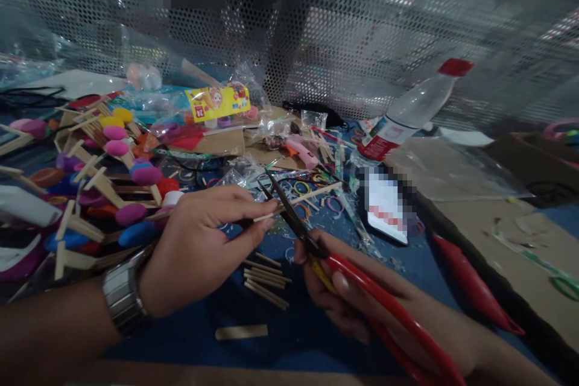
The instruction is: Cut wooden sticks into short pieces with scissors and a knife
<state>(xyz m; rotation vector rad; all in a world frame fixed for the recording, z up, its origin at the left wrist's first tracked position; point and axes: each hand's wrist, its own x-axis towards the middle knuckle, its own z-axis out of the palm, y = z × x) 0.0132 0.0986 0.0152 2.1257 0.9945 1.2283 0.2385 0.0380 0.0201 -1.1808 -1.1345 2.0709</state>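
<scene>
My left hand (199, 247), wearing a metal watch (124, 289), pinches a thin wooden craft stick (266, 216) between thumb and index finger. The stick appears to run on to the right past the blades. In my right hand (357, 307) is a pair of scissors (350, 268) with red handles and some yellow on the inside. Its dark blades are parted and cross right by the left fingertips, at the stick. Below the hands lie several narrow stick strips (266, 277) in a small bunch. Nearer the front edge is a short round-ended stick piece (242, 332).
Wooden-stick constructions with colourful oval pieces (131, 215) crowd the left. Behind are plastic bags with a yellow label (219, 102), loose rubber bands (335, 205) and a pink tool (303, 154). A tilted bottle (393, 120), phone (386, 217) and red pouch (474, 283) stand right.
</scene>
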